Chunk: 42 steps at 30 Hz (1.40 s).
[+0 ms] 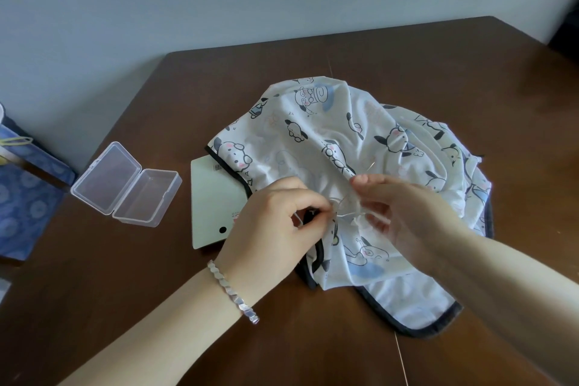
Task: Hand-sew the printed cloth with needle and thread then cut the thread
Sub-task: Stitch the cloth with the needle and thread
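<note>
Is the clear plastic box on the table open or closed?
Open. The plastic box lies with its lid swung flat beside the base; both halves look empty.

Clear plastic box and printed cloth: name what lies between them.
Head view: a pale green card lies there, its right edge under the printed cloth.

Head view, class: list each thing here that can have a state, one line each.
Clear plastic hinged box: open, lid laid flat.
White printed cloth with dark trim: bunched, partly covering pale green card.
Left hand: pinches the cloth.
Right hand: fingertips at the cloth; hold unclear.
White thread: looped between hands.
</note>
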{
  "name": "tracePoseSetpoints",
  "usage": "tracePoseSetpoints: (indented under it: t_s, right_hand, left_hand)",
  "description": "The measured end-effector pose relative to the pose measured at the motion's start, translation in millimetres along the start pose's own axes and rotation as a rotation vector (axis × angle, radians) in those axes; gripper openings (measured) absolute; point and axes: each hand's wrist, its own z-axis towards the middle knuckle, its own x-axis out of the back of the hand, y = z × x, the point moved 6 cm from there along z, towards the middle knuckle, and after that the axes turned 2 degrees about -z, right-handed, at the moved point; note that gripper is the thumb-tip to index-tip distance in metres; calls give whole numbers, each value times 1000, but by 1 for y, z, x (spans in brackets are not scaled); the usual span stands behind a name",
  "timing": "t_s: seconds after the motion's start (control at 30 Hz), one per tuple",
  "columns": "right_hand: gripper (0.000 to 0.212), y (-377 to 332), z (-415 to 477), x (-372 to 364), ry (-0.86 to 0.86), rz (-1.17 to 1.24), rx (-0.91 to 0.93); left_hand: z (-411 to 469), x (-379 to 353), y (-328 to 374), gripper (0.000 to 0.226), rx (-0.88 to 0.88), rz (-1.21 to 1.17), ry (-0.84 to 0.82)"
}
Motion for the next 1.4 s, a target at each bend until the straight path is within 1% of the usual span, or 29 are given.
tracePoseSetpoints:
  t_s: [0.13, 0.2, 0.23, 0.33, 0.37, 0.4, 0.43, 0.53, 0.57, 0.63, 0.7, 0.83, 0.9, 0.97, 1.07, 1.17, 1.23, 1.33, 1.4]
  right_hand:
    - [10, -24, 16, 21, 135, 67, 112]
    - [15, -32, 25, 30, 180, 75, 140]
    - [18, -34, 31, 32, 186, 138, 123]
    - [14, -32, 42, 23, 114, 501, 9]
    - [13, -33, 45, 20, 105, 539, 25]
    - [13, -35, 48, 18, 104, 499, 71]
    - [14, -38, 50, 18, 120, 377, 148]
    - [11, -51, 50, 20, 254, -274, 452]
    - [10, -55, 51, 22, 290, -459, 537]
    - [10, -61, 54, 25, 316, -678, 655]
    - [12, -64, 60, 32, 344, -801, 698]
    - [16, -72, 76, 56, 446, -958, 703]
    - [16, -74, 83, 65, 455, -1040, 726]
    - [16, -74, 88, 71, 466, -1116, 733]
    - [17, -73, 90, 74, 462, -1171, 710]
    - [13, -73, 79, 58, 355, -1064, 720]
    - [10, -73, 59, 37, 242, -979, 793]
    - [20, -71, 20, 4, 42, -939, 921]
    - [16, -68, -2, -9, -88, -895, 958]
  left_hand:
    - [-2, 2, -2, 4, 54, -52, -15]
    - [-2, 1, -5, 10, 135, -143, -37]
    - [-2, 1, -8, 12, 180, -192, -47]
    - [0, -4, -17, 10, 290, -312, -75]
    - [1, -5, -18, 8, 310, -347, -86]
    - [1, -6, -19, 5, 322, -378, -94]
    - [1, -6, -19, 4, 332, -403, -105]
    - [1, -7, -17, 3, 343, -469, -166]
    - [0, -7, -16, 4, 339, -490, -189]
    - [-1, -7, -13, 7, 335, -532, -222]
    - [-2, -5, -13, 10, 341, -556, -239]
    - [-2, -3, -15, 15, 341, -571, -250]
    - [-1, -2, -14, 16, 334, -588, -265]
    - [-1, -2, -14, 11, 330, -601, -287]
    - [0, -1, -16, 15, 331, -600, -297]
    - [2, 3, -17, 10, 312, -547, -254]
    - [3, 7, -17, 6, 287, -482, -208]
    - [6, 16, -12, 7, 193, -380, -124]
    - [7, 20, -6, 7, 119, -295, -89]
